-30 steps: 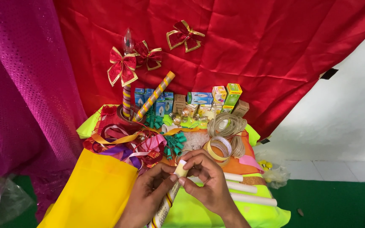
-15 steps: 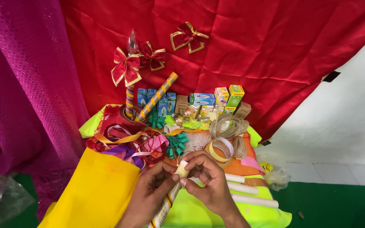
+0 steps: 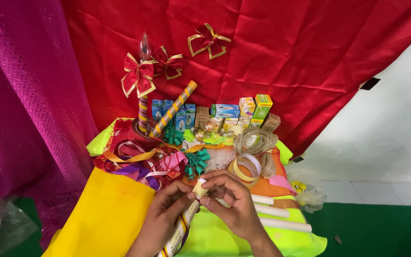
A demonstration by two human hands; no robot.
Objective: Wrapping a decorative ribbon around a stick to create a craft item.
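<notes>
Both my hands hold one paper tube (image 3: 179, 232) wrapped in gold and red ribbon, tilted up from the bottom edge. My left hand (image 3: 160, 216) grips its shaft from the left. My right hand (image 3: 231, 200) pinches the tube's pale upper end (image 3: 200, 188) with thumb and fingers. Below the hands lies neon yellow-green cloth (image 3: 224, 238).
Plain white tubes (image 3: 281, 223) lie right of my hands. A ribbon pile (image 3: 139, 162), green sockets (image 3: 196, 162), tape rolls (image 3: 248, 166), coiled wire (image 3: 255, 140), small boxes (image 3: 224, 112), two wrapped tubes (image 3: 173, 108) and red bows (image 3: 139, 76) sit beyond. A yellow sheet (image 3: 105, 214) lies left.
The tube has tilted slightly and more of its ribbon-wrapped shaft shows below my left hand. Both hands keep their grip near the top end.
</notes>
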